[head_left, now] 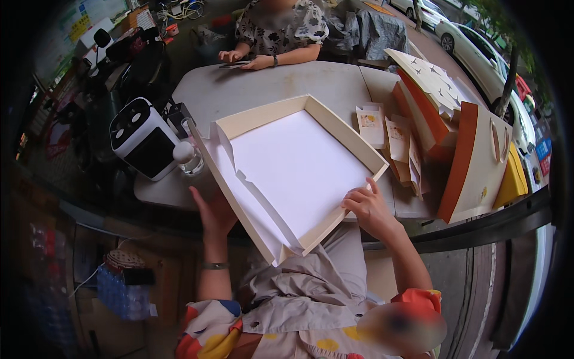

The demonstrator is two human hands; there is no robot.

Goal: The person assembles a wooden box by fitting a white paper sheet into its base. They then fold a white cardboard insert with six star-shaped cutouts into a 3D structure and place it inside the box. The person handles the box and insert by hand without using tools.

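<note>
A shallow cream cardboard box [345, 130] with a white inside floor is held tilted in front of me, partly over the table's near edge. Along its left side a folded inner flap [269, 203] stands loose from the long outer wall. My right hand [372, 209] grips the right wall near the corner, fingers curled over the rim. Against the outside of the left wall rests my left hand [213, 212], bearing the box from that side. Its thumb stands out away from the wall, while its other fingers are hidden behind the box.
On the pale table [269, 81], a white-and-black device [143, 139] and a small clear bottle [188, 157] stand left of the box. Small open boxes [399, 143] and a cream-and-orange paper bag [478, 164] are at right. Across sits a person [281, 30] holding a phone.
</note>
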